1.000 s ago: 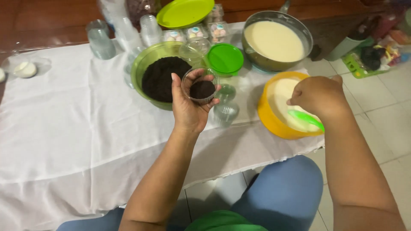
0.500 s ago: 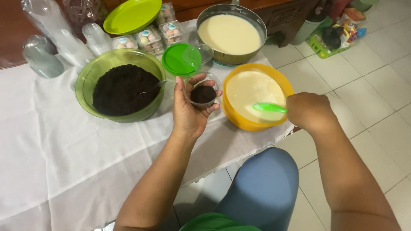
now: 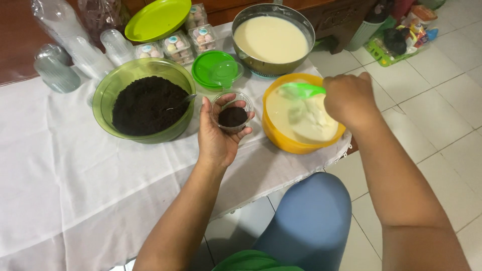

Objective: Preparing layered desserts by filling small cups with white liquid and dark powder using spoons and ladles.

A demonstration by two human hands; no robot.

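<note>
My left hand [image 3: 217,138] holds a small clear plastic cup [image 3: 232,111] with dark crumbs in its bottom, above the white tablecloth [image 3: 60,170]. My right hand [image 3: 350,99] grips a green spoon [image 3: 301,91] whose bowl is over the cream in a yellow bowl [image 3: 301,120]. Just left of the cup stands a green bowl [image 3: 144,99] full of dark crumbs with a spoon handle resting in it.
A metal bowl [image 3: 273,39] of pale cream stands behind the yellow one. A green lid [image 3: 216,69], a lime plate [image 3: 157,19], small boxes of sweets [image 3: 176,44] and stacks of clear cups [image 3: 75,42] line the back. My blue-clad knee [image 3: 306,221] is below the table edge.
My right hand has moved the green spoon from the yellow bowl's right rim to over the cream at its back. The left hand still holds the cup. The camera view has shifted.
</note>
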